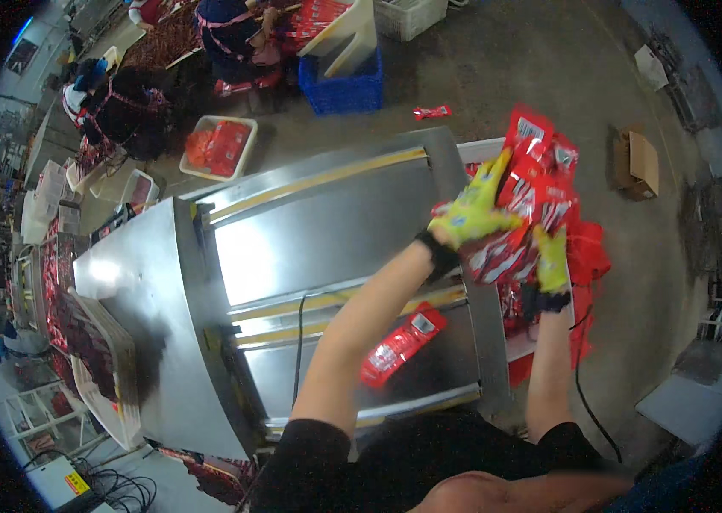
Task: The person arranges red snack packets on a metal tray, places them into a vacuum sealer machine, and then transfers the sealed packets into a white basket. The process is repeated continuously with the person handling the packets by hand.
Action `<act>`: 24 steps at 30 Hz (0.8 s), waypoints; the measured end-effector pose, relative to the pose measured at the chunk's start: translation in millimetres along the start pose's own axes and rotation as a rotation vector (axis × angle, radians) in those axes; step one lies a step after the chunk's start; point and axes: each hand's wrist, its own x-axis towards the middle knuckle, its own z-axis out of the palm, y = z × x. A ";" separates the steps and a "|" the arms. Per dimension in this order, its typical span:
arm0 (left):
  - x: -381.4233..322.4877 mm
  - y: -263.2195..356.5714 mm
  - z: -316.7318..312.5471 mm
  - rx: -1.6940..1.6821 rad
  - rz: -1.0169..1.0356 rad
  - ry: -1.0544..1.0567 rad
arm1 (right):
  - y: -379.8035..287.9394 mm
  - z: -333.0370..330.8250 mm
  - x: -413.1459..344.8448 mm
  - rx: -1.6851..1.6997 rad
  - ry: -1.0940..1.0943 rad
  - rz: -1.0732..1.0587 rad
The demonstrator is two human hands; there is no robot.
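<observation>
Both hands wear yellow-green gloves with black cuffs and are at a heap of red plastic packets (527,192) over a white bin (520,345), right of the metal machine. My left hand (476,208), fingers spread, lies against the heap's left side. My right hand (552,260) touches the near side of the heap; blur hides whether its fingers grip a packet. One red packet (402,345) lies apart on the steel surface (444,359) of the machine, below my left forearm.
A steel machine (322,224) with yellow-edged bars fills the middle. Beyond it are a white tub (252,147) of red packets, a blue crate (342,83) and people (226,38) at work. A small packet (431,113) and a cardboard box (643,167) lie on the floor. A black cable hangs at right.
</observation>
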 end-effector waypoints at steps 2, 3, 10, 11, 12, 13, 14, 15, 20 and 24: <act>17.9 -5.9 6.8 0.213 0.047 0.164 | -16.6 -19.5 18.2 -0.102 -0.010 -0.078; 15.3 -4.5 5.7 0.253 0.066 0.246 | -3.7 -30.0 25.5 -0.147 0.005 -0.173; -226.1 25.3 -55.6 0.298 -0.178 0.576 | 64.9 88.1 -137.9 -1.033 -0.597 -0.514; -272.8 21.4 -52.1 0.211 -0.231 0.637 | 115.1 108.2 -166.1 -1.050 -0.604 -0.908; -324.2 21.0 -50.5 0.184 -0.336 0.670 | 157.5 116.1 -192.2 -1.036 -0.669 -0.978; -381.8 25.0 -45.6 0.164 -0.457 0.743 | 164.1 110.4 -212.3 -1.066 -0.766 -0.931; -425.6 32.6 -36.6 0.241 -0.538 0.779 | 172.4 102.2 -227.4 -1.083 -0.864 -0.885; -471.3 44.6 -35.2 0.347 -0.639 0.835 | 150.8 88.3 -240.7 -1.050 -0.871 -0.879; -680.0 66.0 -67.2 0.837 -0.890 1.162 | 174.8 -25.3 -233.0 -1.169 -0.629 -0.730; -807.2 81.2 -103.8 1.050 -1.236 1.233 | 161.8 -78.4 -182.6 -1.761 -0.497 -0.488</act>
